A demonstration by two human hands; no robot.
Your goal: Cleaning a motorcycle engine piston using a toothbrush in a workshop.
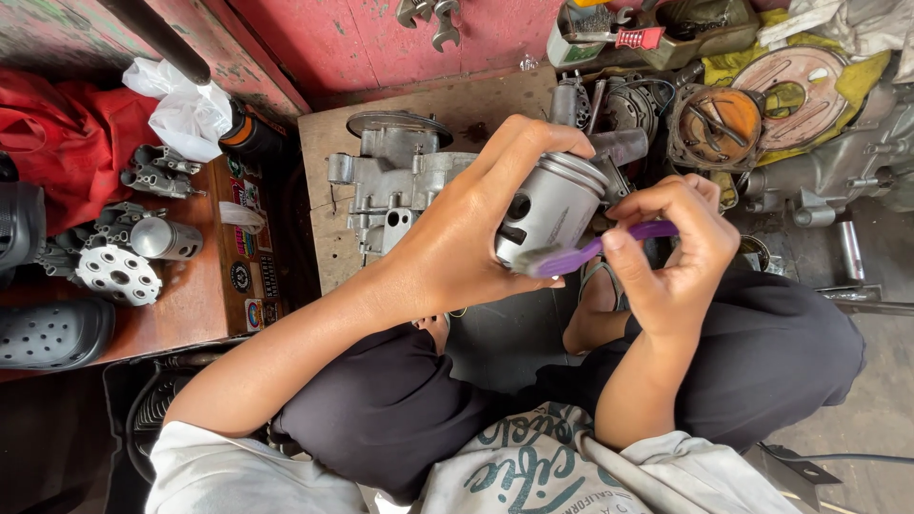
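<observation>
Piston (552, 205): dull silver-grey, dark round hole in its side. Brush (595, 246) against it: purple handle. Engine casing (395, 186): pale grey metal, smudged. Wooden board (428, 105): brown, stained dark. Wall (362, 38): red, chipped. Cloth (62, 143) at far side: red. Plastic bag (186, 109): white. Perforated disc (119, 274): white-grey, dotted with holes. Clog (52, 333): dark grey, holed. Trousers (762, 352): black. Rag (752, 62) under parts: yellow.

The left hand (466, 238) grips a grey metal piston (550, 205) while the right hand (671, 252), just beside it, presses a purple toothbrush (590, 249) against the piston's lower edge, an engine casing (395, 181) lying beyond the left hand.
</observation>
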